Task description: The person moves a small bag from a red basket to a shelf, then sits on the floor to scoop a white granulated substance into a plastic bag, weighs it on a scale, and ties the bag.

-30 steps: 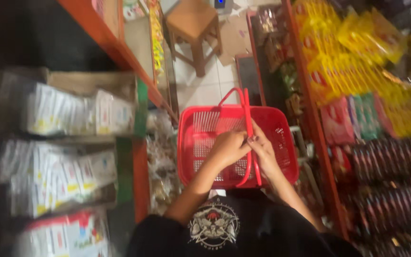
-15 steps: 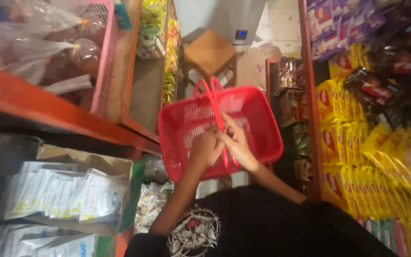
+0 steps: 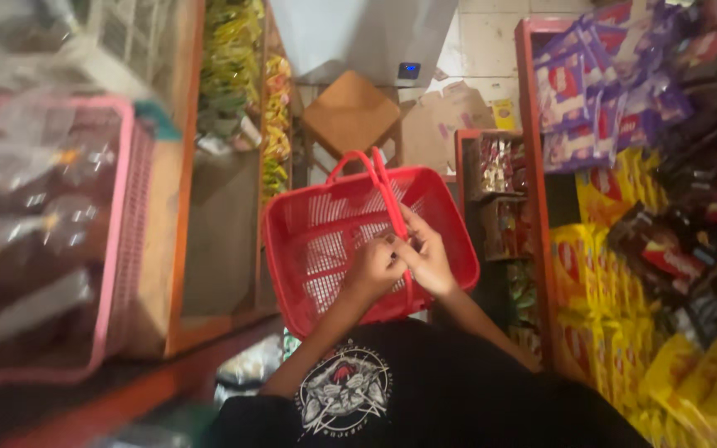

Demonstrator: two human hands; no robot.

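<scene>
A red plastic shopping basket (image 3: 325, 241) with slotted walls hangs in front of me, and nothing shows inside it. Its two red handles (image 3: 379, 178) are raised and pressed together over the middle. My left hand (image 3: 375, 267) and my right hand (image 3: 426, 255) both close around the handles at the near side, touching each other. My black shirt with a round printed design fills the bottom of the view.
A wooden stool (image 3: 352, 114) stands on the tiled floor beyond the basket. Orange shelves on the left carry a pink basket (image 3: 122, 224) of bagged goods. Shelves on the right hold yellow snack packs (image 3: 591, 274) and purple snack packs (image 3: 591, 91). The aisle is narrow.
The view has swung upward and left, so different shelf levels show. The basket and both hands keep the same grip and have shifted slightly right in view.
</scene>
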